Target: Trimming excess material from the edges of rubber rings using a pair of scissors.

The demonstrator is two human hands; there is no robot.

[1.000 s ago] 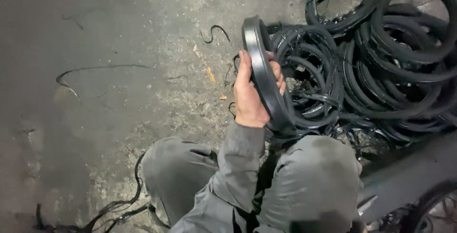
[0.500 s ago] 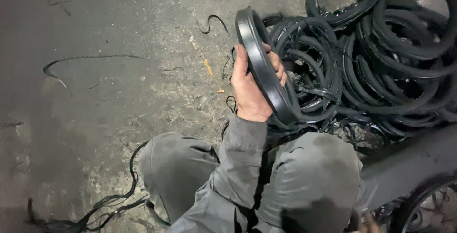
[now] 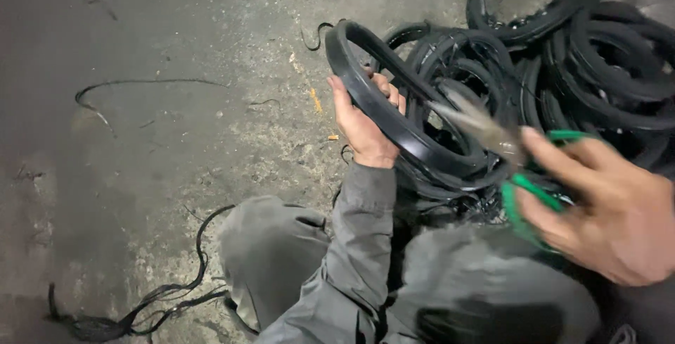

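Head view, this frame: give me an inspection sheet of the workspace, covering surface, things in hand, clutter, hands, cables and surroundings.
Surface: rough, stained concrete floor.
Things in hand: black rubber tyre, held tilted; green-handled pliers, blurred, nose pointing at the tyre.
Clutter: heap of black tyres beside the held one; thin black strips and small orange bits scattered on the floor.
Hands: left hand grips the tyre's edge; right hand grips the pliers.
Cables: nothing seen for certain; a tangled black strand lies near the knee.
Surroundings: the person's grey trousers and grey sleeve; nobody else seen.
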